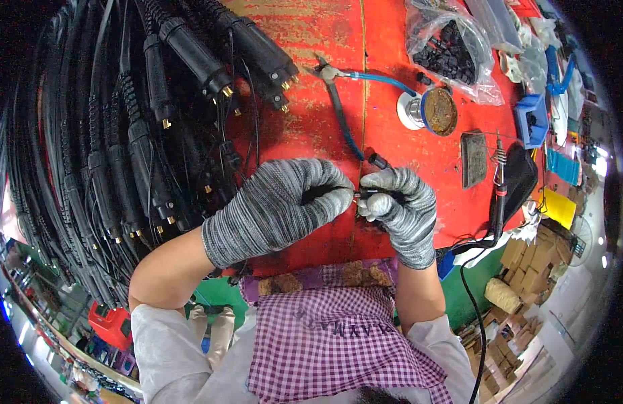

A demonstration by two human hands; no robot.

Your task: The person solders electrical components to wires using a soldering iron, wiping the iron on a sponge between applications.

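Both my hands wear grey knitted gloves and meet over the red tabletop [311, 239]. The fingers of my right hand [407, 212] pinch a small black connector piece [371, 192]. Thumb and forefinger of my left hand [278, 205] press together at its left end; what they grip there is mostly covered, with only a tiny metallic bit showing between the hands. Just beyond my right fingertips lies a short black cylindrical part [377, 160]. Farther off, cutting pliers [333, 73] with blue handles lie spread apart on the table.
Many black cables with thick plugs and brass pins [190, 54] crowd the left side. At the back right are a clear bag [449, 57] of small black parts, a solder spool [439, 112] and a blue bin [531, 121]. A soldering iron [500, 192] stands right of a grey block [473, 159].
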